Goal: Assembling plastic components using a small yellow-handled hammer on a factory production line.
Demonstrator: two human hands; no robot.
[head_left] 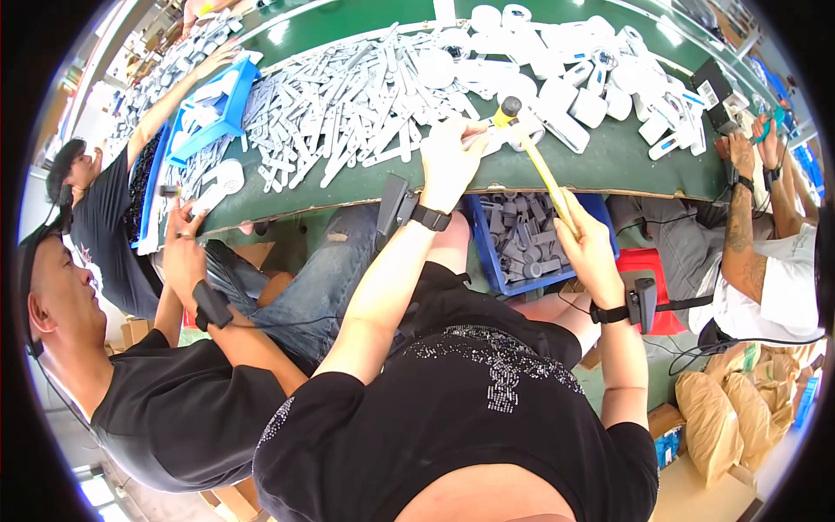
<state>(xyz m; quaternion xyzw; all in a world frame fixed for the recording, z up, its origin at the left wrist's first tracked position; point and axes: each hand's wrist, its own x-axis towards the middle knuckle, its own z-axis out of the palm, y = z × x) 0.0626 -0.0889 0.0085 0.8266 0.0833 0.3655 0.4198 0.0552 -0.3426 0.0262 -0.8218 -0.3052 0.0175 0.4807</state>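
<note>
My right hand (587,244) is wrapped round the yellow handle of a mallet (548,165). The mallet's black-and-yellow head is up at the green worktable (644,163), just right of my left fingertips. My left hand (452,157) is closed in a pinch over the table's near edge. A small pale plastic part (497,139) shows at its fingertips, partly hidden by the mallet head. Beyond both hands lie heaps of white cylindrical plastic housings (587,109) and long grey plastic strips (335,104).
Under the table edge stands a blue crate (496,270) of grey plastic parts. Another blue bin (213,113) sits on the table at left. Co-workers sit close on my left (174,400) and right (774,278). A red stool (652,287) and brown sacks (731,418) are on the right.
</note>
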